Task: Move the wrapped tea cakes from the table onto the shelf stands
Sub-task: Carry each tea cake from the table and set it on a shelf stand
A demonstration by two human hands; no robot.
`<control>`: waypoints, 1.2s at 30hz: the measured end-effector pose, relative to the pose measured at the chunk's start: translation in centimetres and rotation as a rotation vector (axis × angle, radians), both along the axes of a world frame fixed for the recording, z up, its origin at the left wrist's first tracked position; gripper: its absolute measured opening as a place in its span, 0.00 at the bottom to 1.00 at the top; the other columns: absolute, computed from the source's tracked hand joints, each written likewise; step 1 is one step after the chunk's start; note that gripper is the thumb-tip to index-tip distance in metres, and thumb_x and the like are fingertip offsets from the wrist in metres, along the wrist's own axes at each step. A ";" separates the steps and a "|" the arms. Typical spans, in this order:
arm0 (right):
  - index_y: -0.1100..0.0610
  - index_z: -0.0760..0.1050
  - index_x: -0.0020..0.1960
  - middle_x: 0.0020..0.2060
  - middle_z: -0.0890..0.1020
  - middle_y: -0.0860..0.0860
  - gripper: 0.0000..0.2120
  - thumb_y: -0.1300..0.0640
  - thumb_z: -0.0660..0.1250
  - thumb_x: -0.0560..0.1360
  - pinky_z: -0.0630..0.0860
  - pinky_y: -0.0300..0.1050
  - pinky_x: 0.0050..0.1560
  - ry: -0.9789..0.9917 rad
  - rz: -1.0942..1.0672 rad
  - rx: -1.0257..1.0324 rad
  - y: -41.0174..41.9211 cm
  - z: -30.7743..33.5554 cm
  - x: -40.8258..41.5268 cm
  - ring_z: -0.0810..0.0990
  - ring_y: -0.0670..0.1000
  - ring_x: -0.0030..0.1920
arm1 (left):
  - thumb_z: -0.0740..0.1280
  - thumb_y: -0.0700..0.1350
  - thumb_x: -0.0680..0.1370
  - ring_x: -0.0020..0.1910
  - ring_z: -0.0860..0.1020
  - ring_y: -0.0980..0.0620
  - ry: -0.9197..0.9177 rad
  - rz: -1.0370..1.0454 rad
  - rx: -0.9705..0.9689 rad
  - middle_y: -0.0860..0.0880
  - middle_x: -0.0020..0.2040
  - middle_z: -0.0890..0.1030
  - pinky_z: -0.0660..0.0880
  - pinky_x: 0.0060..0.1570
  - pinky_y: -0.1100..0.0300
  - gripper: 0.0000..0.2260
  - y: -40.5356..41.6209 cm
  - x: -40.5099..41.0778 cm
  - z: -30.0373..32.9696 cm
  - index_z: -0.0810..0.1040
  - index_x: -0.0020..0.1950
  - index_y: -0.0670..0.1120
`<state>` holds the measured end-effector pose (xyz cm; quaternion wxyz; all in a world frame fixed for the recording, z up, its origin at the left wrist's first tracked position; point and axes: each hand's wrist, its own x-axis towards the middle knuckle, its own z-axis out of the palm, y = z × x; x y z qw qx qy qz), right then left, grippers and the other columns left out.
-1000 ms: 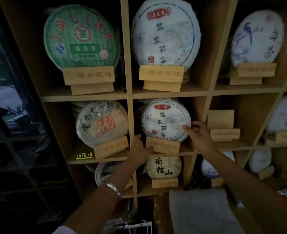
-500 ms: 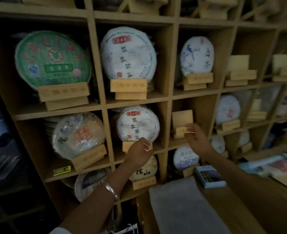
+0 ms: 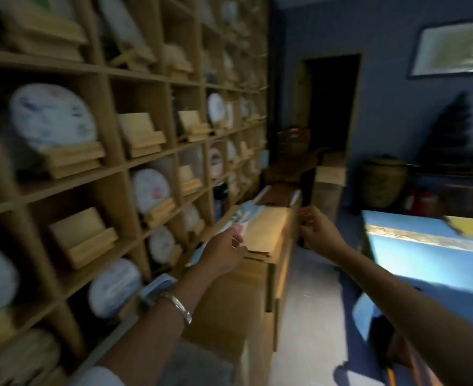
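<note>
Head view, blurred: both hands, left hand (image 3: 224,252) and right hand (image 3: 317,232), hang loosely curled and hold nothing. Many tea cakes (image 3: 53,118) sit on shelf stands; several stands (image 3: 142,135) wait bare. No cake shows on the surface (image 3: 268,227).

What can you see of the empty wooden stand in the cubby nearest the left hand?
The empty wooden stand looks like pale, unfinished wood: a flat back panel leaning rearward, with a stepped front ledge below it. It holds no tea cake and sits on its cubby's shelf board, angled toward the aisle. Nothing touches it but the shelf; the left hand is off to its right, over the counter. Motion blur hides any lettering.
</note>
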<state>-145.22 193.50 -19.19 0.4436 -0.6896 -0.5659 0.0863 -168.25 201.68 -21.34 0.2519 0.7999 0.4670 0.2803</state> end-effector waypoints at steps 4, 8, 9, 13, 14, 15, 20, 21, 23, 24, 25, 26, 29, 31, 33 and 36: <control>0.63 0.74 0.62 0.56 0.80 0.61 0.15 0.67 0.66 0.75 0.75 0.50 0.54 -0.029 -0.254 0.006 -10.3 1.2 9.5 0.80 0.62 0.54 | 0.70 0.47 0.74 0.40 0.78 0.55 0.037 -0.234 -0.017 0.53 0.44 0.80 0.74 0.34 0.64 0.04 -4.4 11.8 1.0 0.77 0.47 0.51; 0.60 0.73 0.65 0.59 0.78 0.60 0.16 0.64 0.64 0.77 0.73 0.49 0.57 -0.037 -0.466 -0.021 -21.4 2.5 17.3 0.78 0.59 0.57 | 0.71 0.45 0.75 0.42 0.78 0.55 0.053 -0.444 -0.010 0.52 0.42 0.81 0.75 0.38 0.60 0.04 -11.5 22.3 2.7 0.77 0.45 0.50; 0.59 0.72 0.65 0.59 0.78 0.59 0.16 0.64 0.64 0.78 0.73 0.49 0.57 -0.044 -0.515 -0.022 -24.2 2.9 18.9 0.78 0.58 0.57 | 0.71 0.44 0.74 0.43 0.79 0.52 0.053 -0.485 -0.001 0.50 0.42 0.81 0.76 0.42 0.58 0.04 -13.5 24.7 3.2 0.77 0.44 0.49; 0.60 0.72 0.65 0.59 0.78 0.60 0.16 0.62 0.64 0.78 0.74 0.52 0.58 -0.072 -0.675 -0.045 -35.0 3.8 24.3 0.78 0.59 0.58 | 0.72 0.46 0.72 0.42 0.80 0.50 0.059 -0.626 0.011 0.51 0.41 0.81 0.73 0.36 0.62 0.05 -22.7 32.7 4.3 0.77 0.40 0.51; 0.60 0.72 0.65 0.60 0.78 0.60 0.16 0.62 0.64 0.78 0.74 0.52 0.58 -0.072 -0.704 -0.051 -37.6 3.9 25.5 0.78 0.59 0.58 | 0.72 0.47 0.72 0.42 0.79 0.51 0.067 -0.656 -0.006 0.51 0.42 0.81 0.74 0.35 0.61 0.04 -25.1 34.5 4.2 0.77 0.41 0.50; 0.59 0.72 0.65 0.60 0.78 0.60 0.16 0.63 0.64 0.77 0.74 0.51 0.58 -0.071 -0.731 -0.055 -40.3 3.9 26.6 0.78 0.59 0.58 | 0.72 0.47 0.72 0.43 0.79 0.51 0.082 -0.684 -0.022 0.50 0.44 0.81 0.76 0.37 0.60 0.04 -27.5 36.3 4.1 0.78 0.42 0.50; 0.57 0.72 0.64 0.60 0.77 0.59 0.15 0.60 0.64 0.77 0.73 0.50 0.56 -0.088 -0.842 -0.129 -52.6 3.5 32.0 0.77 0.59 0.59 | 0.69 0.49 0.74 0.49 0.79 0.50 0.165 -0.827 -0.021 0.50 0.48 0.82 0.78 0.47 0.53 0.06 -38.5 44.5 3.5 0.80 0.48 0.48; 0.57 0.72 0.64 0.60 0.77 0.59 0.16 0.60 0.64 0.77 0.73 0.49 0.56 -0.084 -0.863 -0.143 -54.8 3.3 32.9 0.76 0.59 0.59 | 0.69 0.49 0.75 0.49 0.79 0.50 0.173 -0.859 -0.019 0.50 0.47 0.82 0.76 0.45 0.54 0.06 -40.6 46.0 3.4 0.80 0.47 0.48; 0.56 0.71 0.65 0.61 0.77 0.60 0.16 0.58 0.64 0.78 0.72 0.48 0.54 -0.075 -0.908 -0.172 -59.3 3.0 34.6 0.76 0.58 0.60 | 0.69 0.49 0.75 0.45 0.78 0.51 0.182 -0.924 -0.012 0.51 0.44 0.81 0.72 0.37 0.59 0.04 -44.7 48.7 3.3 0.79 0.44 0.49; 0.55 0.71 0.65 0.61 0.77 0.59 0.16 0.58 0.64 0.78 0.72 0.48 0.54 -0.069 -0.932 -0.185 -61.4 2.7 35.3 0.76 0.58 0.60 | 0.69 0.48 0.75 0.44 0.77 0.51 0.181 -0.952 -0.014 0.51 0.44 0.81 0.71 0.34 0.60 0.04 -46.6 50.0 3.2 0.78 0.43 0.49; 0.55 0.70 0.65 0.61 0.76 0.59 0.16 0.57 0.64 0.78 0.73 0.48 0.55 -0.062 -0.959 -0.196 -63.5 2.5 36.0 0.76 0.57 0.61 | 0.69 0.48 0.75 0.43 0.77 0.51 0.179 -0.982 -0.017 0.49 0.45 0.82 0.70 0.35 0.60 0.04 -48.5 51.4 3.1 0.78 0.43 0.48; 0.55 0.70 0.66 0.61 0.77 0.58 0.17 0.57 0.64 0.77 0.73 0.49 0.56 -0.056 -0.987 -0.205 -65.5 2.3 36.7 0.76 0.57 0.61 | 0.69 0.47 0.75 0.43 0.77 0.50 0.178 -1.012 -0.016 0.48 0.46 0.83 0.71 0.37 0.58 0.04 -50.3 52.8 3.1 0.79 0.44 0.47; 0.57 0.71 0.65 0.60 0.78 0.58 0.18 0.58 0.65 0.76 0.75 0.48 0.55 -0.057 -1.065 -0.227 -70.9 1.8 38.8 0.77 0.56 0.59 | 0.67 0.45 0.75 0.46 0.79 0.48 0.178 -1.088 -0.011 0.46 0.47 0.83 0.75 0.46 0.53 0.06 -54.9 56.8 2.9 0.80 0.44 0.43; 0.57 0.71 0.65 0.59 0.78 0.57 0.18 0.58 0.65 0.75 0.76 0.49 0.53 -0.032 -1.107 -0.227 -73.8 1.6 40.4 0.78 0.56 0.58 | 0.67 0.44 0.74 0.48 0.80 0.46 0.183 -1.133 -0.012 0.44 0.48 0.83 0.77 0.50 0.50 0.05 -57.5 59.5 2.6 0.80 0.42 0.44; 0.58 0.72 0.65 0.57 0.79 0.57 0.18 0.58 0.66 0.75 0.76 0.47 0.47 -0.014 -1.144 -0.219 -76.0 1.4 42.2 0.79 0.55 0.54 | 0.66 0.43 0.74 0.42 0.77 0.47 0.218 -1.180 0.026 0.43 0.42 0.81 0.75 0.44 0.50 0.04 -59.6 62.2 2.1 0.77 0.39 0.48; 0.58 0.72 0.63 0.52 0.80 0.54 0.16 0.60 0.65 0.75 0.70 0.43 0.39 -0.020 -1.172 -0.214 -78.3 0.8 45.7 0.77 0.52 0.47 | 0.64 0.44 0.73 0.38 0.69 0.51 0.262 -1.232 0.075 0.48 0.38 0.71 0.67 0.39 0.55 0.04 -61.6 67.0 1.5 0.72 0.38 0.49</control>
